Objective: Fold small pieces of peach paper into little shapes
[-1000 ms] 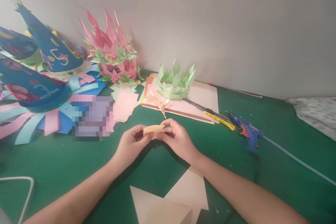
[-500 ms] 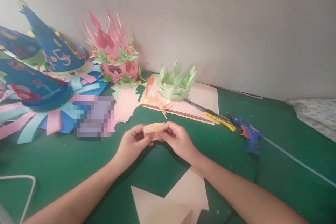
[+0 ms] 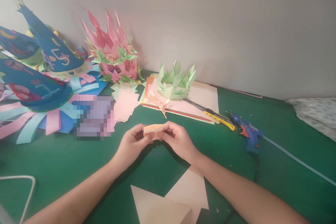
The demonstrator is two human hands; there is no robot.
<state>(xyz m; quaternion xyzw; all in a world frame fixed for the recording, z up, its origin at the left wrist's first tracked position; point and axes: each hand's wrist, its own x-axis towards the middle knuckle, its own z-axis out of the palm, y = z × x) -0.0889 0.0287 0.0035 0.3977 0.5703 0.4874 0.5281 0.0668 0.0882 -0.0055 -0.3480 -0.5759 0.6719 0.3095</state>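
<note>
Between my two hands is a small piece of folded peach paper (image 3: 152, 129), held just above the green table. My left hand (image 3: 133, 141) pinches its left end, thumb in front. My right hand (image 3: 178, 139) grips the right end between thumb and fingers, with the fingertips behind partly hidden. Below my wrists lie pale peach paper sheets (image 3: 168, 206). Beyond my hands, a small folded paper flower (image 3: 162, 105) rests at the edge of a stack of coloured paper (image 3: 204, 98). On that stack stands a light green paper crown (image 3: 174, 85).
A yellow utility knife (image 3: 223, 120) and a blue glue gun (image 3: 250, 136) with a long glue stick lie at right. Pink paper crowns (image 3: 115, 49) and blue cone hats (image 3: 55, 42) crowd the back left. Pink paper squares (image 3: 126, 105) sit nearby. A white bent rod (image 3: 33, 189) is front left.
The folded paper has shifted slightly in my fingers, its upper edge now more level and my right fingers over its top right corner. Both hands stay in nearly the same place.
</note>
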